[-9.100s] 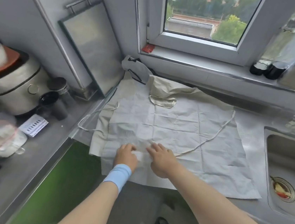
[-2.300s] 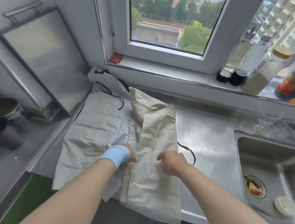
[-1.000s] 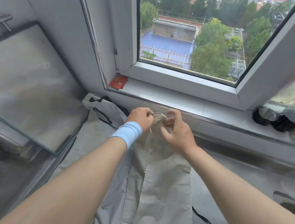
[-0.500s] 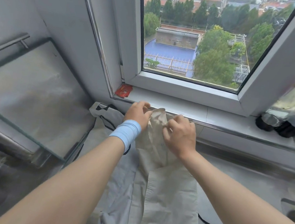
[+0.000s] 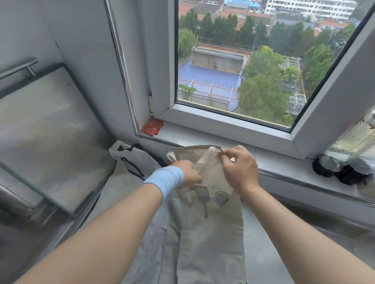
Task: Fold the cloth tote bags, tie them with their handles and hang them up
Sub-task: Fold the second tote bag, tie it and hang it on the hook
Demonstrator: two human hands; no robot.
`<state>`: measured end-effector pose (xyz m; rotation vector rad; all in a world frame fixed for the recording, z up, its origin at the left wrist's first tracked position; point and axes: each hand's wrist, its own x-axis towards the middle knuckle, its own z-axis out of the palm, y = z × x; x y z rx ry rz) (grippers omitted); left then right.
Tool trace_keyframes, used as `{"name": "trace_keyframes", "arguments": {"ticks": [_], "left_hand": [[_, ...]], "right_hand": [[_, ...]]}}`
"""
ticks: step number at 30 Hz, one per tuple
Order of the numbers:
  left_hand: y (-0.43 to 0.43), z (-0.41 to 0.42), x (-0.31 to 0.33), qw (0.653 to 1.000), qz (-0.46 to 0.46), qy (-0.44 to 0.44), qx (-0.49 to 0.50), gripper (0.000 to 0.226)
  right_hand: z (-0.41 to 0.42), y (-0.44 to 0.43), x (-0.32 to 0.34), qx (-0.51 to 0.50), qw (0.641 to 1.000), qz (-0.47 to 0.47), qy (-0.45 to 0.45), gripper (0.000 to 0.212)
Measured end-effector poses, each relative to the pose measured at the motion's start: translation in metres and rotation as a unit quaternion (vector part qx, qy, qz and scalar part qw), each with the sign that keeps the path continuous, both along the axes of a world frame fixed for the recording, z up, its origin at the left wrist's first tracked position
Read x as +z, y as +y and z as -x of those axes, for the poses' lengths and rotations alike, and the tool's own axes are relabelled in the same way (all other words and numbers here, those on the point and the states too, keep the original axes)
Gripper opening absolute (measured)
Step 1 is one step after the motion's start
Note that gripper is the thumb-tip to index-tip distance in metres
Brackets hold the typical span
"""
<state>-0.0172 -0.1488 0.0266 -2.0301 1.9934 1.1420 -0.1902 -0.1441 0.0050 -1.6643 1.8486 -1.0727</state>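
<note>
Beige tote bag, a long folded strip on the counter, is now lifted at its far end by the windowsill. Vs. 0.5 s ago the top has been turned back & a utensil print exposed. The top hem is pinched by the right hand; the cloth edge lower down is gripped by the left hand. Prob. the handle is being freed for tying; nothing hung yet. Counted: 1 glass board; 2 bags, incl. grey tote bag alongside; 2 hands; 2 bottles at least; 1 red packet.
</note>
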Motion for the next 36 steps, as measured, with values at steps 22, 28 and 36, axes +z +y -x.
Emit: {"name": "trace_keyframes", "arguments": {"ticks": [22,28,36], "left_hand": [[0.007,-0.033,-0.027,0.921,0.358,0.116,0.101,0.031],[0.058,-0.04,-0.075,0.991,0.115,0.006,0.066,0.022],[0.078,-0.043,-0.116,0.979,-0.059,0.061,0.184,0.059]], "right_hand": [[-0.024,0.052,-0.042,0.091,0.984,-0.119,0.094,0.025],[-0.053,0.065,-0.088,0.155,0.933,-0.29,0.15,0.052],[-0.055,0.039,-0.095,0.077,0.958,-0.27,0.052,0.035]]}}
